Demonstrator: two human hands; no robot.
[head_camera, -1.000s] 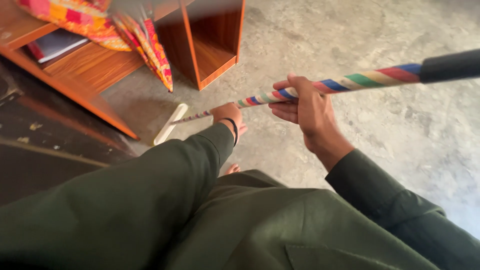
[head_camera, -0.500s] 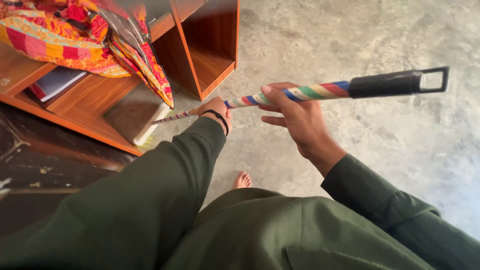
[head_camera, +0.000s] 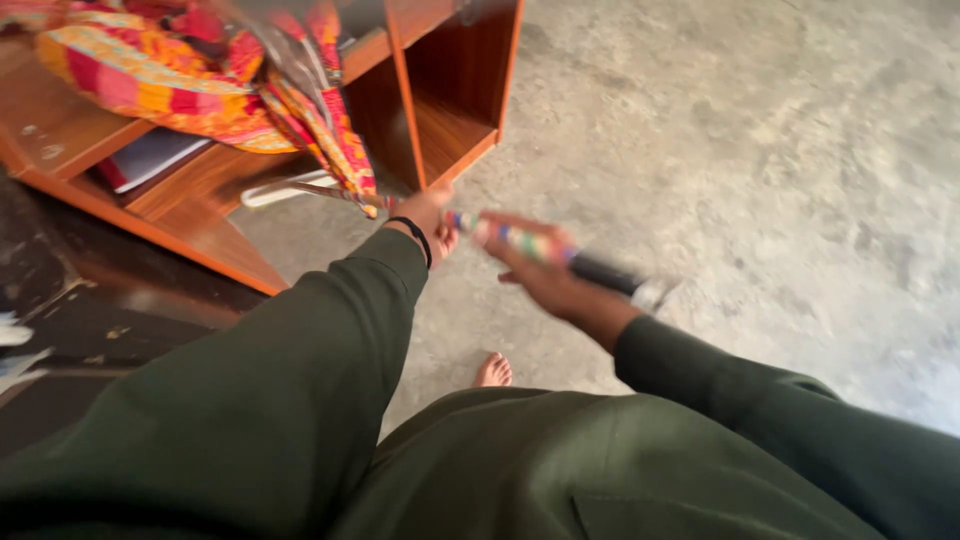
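Note:
I hold a long stick (head_camera: 520, 240) with coloured stripes and a black end grip in both hands. My left hand (head_camera: 428, 215), with a black band at the wrist, grips it lower down. My right hand (head_camera: 545, 275) grips it near the black end and is blurred by motion. The stick's white head (head_camera: 285, 188) lies on the floor under the orange-brown wooden shelf unit (head_camera: 425, 110). Both my sleeves are dark green.
A bright red, orange and yellow cloth (head_camera: 210, 80) hangs over the shelf unit, above a dark book (head_camera: 150, 158). My bare foot (head_camera: 492, 370) stands on the grey concrete floor (head_camera: 760, 150). A dark surface (head_camera: 90, 310) lies at the left.
The stick's head has slid further under the shelf unit. My right hand has dropped lower and swung the black end down toward me. The view has shifted slightly.

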